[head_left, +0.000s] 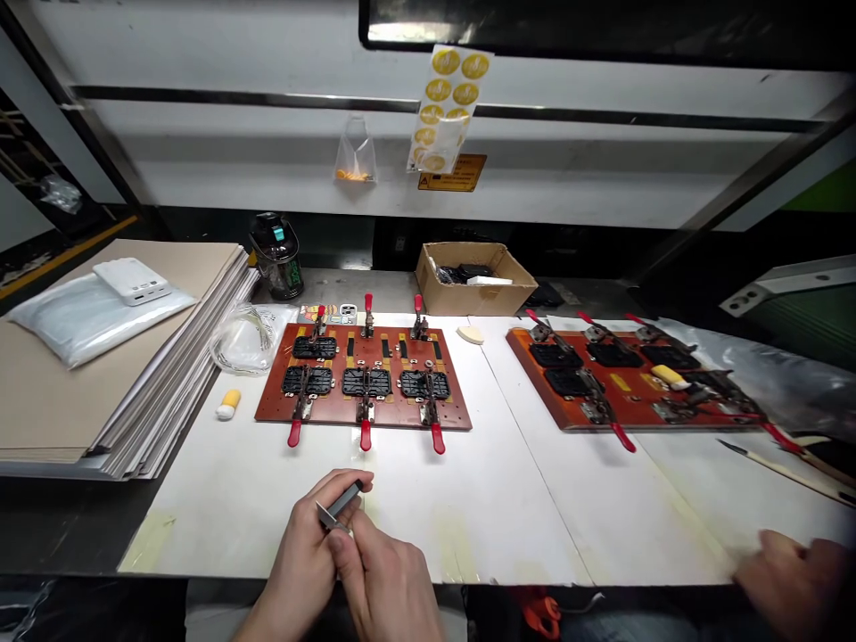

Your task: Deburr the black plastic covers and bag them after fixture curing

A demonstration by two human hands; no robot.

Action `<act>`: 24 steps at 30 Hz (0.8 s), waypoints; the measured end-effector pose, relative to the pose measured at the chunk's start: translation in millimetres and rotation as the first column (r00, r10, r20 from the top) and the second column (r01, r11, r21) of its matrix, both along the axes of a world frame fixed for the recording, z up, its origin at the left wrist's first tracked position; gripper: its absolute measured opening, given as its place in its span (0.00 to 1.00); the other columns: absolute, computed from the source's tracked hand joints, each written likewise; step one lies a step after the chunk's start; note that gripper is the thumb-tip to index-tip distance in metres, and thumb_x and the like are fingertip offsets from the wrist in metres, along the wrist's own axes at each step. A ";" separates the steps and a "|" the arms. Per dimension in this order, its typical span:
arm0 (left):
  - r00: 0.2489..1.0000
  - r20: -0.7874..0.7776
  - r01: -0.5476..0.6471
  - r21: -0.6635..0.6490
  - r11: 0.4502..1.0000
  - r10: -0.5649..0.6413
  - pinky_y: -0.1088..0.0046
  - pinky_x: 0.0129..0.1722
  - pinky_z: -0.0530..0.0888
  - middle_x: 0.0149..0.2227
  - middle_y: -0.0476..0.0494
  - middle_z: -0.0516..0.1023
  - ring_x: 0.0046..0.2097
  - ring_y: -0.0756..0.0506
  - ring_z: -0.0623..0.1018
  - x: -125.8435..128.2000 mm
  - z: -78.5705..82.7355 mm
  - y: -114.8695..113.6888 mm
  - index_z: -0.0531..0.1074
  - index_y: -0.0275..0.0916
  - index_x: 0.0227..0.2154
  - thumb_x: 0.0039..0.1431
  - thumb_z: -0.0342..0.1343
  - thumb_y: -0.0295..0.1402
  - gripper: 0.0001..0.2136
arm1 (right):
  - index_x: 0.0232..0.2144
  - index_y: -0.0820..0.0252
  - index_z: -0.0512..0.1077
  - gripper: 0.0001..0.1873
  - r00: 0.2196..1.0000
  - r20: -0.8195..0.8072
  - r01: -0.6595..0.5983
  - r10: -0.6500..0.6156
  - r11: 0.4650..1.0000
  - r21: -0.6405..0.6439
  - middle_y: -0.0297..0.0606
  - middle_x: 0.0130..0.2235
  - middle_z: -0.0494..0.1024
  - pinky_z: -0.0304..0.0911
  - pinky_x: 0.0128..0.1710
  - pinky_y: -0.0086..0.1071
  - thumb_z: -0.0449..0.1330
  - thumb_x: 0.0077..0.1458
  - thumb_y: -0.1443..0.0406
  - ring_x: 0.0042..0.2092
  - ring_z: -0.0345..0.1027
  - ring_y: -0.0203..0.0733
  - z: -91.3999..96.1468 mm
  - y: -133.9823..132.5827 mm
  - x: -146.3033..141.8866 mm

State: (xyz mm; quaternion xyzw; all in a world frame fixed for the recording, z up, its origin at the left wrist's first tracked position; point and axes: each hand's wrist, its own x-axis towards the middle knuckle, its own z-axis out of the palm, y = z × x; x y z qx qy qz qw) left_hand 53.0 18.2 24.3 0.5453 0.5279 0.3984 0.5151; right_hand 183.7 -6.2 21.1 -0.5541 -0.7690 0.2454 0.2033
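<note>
Near the table's front edge, my left hand (298, 539) is closed round a small dark grey bar-shaped piece (348, 497), whose exact kind I cannot make out. Close against it, my right hand (394, 571) pinches a thin pointed knife blade (333, 518) between thumb and finger. The blade lies right beside the grey piece; its handle is hidden in the hand. Beyond both hands sits a reddish-brown fixture board (321, 413) with red-handled toggle clamps (366, 435). Several black plastic parts (366, 382) lie on it, the front ones under clamps.
A second fixture board (535, 374) stands at right, with a co-worker's blurred hand (789, 575) near the front edge. Tweezers (782, 468) lie there. Around the table are a cardboard box (461, 294), a bottle (277, 259), stacked cardboard sheets (60, 383) and a yellow-white sponge piece (228, 404).
</note>
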 end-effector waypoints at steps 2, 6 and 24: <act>1.000 0.009 -0.003 -0.003 1.000 0.003 0.70 0.56 0.71 0.53 0.44 0.79 0.55 0.44 0.77 -0.3 -0.7 -0.2 0.76 0.44 0.49 0.64 0.51 0.28 0.14 | 0.36 0.55 0.70 0.25 1.000 -0.010 0.014 -0.014 1.000 -0.003 0.33 0.26 0.79 0.47 0.23 0.33 0.39 0.74 0.53 0.25 0.75 0.41 -1.6 -0.7 0.3; 0.999 0.032 -0.030 -0.011 0.999 0.030 0.71 0.56 0.72 0.53 0.44 0.79 0.55 0.44 0.77 -2.1 0.7 -1.0 0.76 0.43 0.48 0.60 0.53 0.26 0.15 | 0.34 0.55 0.68 0.24 0.997 -0.049 0.065 -0.066 0.998 -0.017 0.30 0.22 0.75 0.46 0.23 0.33 0.39 0.74 0.53 0.23 0.71 0.39 -0.6 2.1 3.2; 0.996 -0.084 -0.025 0.069 0.997 0.031 0.72 0.59 0.72 0.56 0.41 0.77 0.56 0.45 0.77 -10.6 -15.5 -7.6 0.76 0.44 0.52 0.69 0.52 0.37 0.13 | 0.26 0.55 0.56 0.27 0.875 -0.349 0.181 -0.335 0.896 -0.406 0.27 0.25 0.59 0.45 0.28 0.29 0.46 0.67 0.42 0.28 0.52 0.35 2.2 23.9 27.4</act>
